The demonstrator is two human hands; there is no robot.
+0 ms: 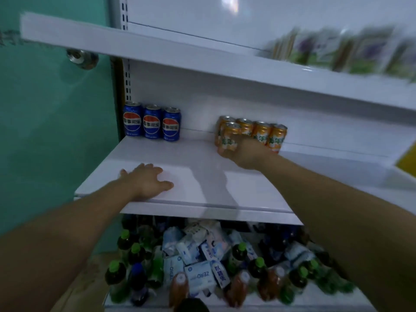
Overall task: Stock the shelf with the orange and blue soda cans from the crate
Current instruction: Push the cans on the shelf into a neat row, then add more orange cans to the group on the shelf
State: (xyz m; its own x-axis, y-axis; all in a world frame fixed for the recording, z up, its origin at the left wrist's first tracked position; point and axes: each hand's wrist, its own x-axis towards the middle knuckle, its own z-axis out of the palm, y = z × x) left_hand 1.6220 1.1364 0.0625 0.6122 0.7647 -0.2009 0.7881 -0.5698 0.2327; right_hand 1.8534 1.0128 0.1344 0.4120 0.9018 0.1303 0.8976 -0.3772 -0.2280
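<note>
Three blue soda cans (pixel 151 124) stand in a row at the back left of the white middle shelf (pixel 202 176). Several orange soda cans (pixel 261 131) are grouped further right along the back. My right hand (pixel 243 154) grips one orange can (pixel 230 137) at the front left of that group, just above or on the shelf. My left hand (pixel 146 180) rests flat on the shelf near its front left, fingers spread, holding nothing. No crate is in view.
A lower shelf (pixel 225 305) holds green-capped bottles (pixel 238 255), brown bottles and pale blue packets (pixel 198 275). The upper shelf (pixel 157 50) carries blurred green cartons (pixel 337 50) at the right. A teal wall (pixel 45 131) stands at the left.
</note>
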